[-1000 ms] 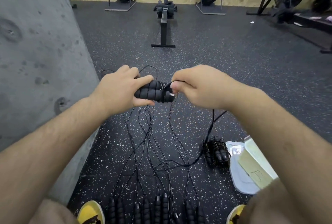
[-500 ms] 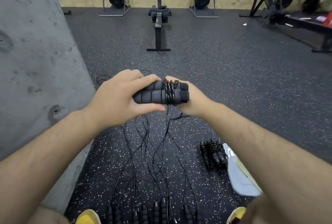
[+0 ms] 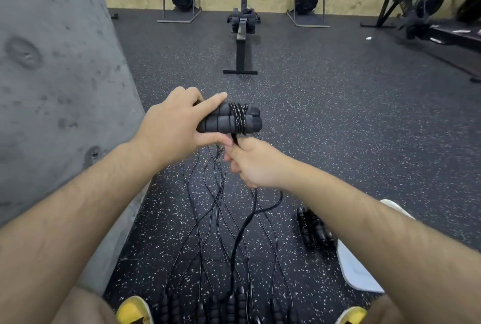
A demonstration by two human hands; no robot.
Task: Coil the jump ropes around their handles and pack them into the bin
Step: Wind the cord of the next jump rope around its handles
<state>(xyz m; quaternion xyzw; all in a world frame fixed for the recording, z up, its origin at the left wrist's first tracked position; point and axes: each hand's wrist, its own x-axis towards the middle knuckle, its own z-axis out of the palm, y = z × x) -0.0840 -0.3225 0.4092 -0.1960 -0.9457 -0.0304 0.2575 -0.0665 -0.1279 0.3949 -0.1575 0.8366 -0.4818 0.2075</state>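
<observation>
My left hand grips a pair of black foam jump rope handles held side by side, with a few turns of black cord wound round their right part. Just below them my right hand grips the loose cord, which hangs down to the floor. Several uncoiled jump ropes lie stretched on the floor, their handles lined up between my shoes. A coiled rope bundle lies on the floor to the right, beside a white bin lid partly hidden by my right arm.
A grey concrete wall stands close on the left. A rowing machine stands ahead on the speckled rubber floor, with more gym machines along the back wall and at the far right.
My right hand has come out from behind the handles and dropped below them, pulling the cord down. More turns of cord sit on the handles than one second ago.
</observation>
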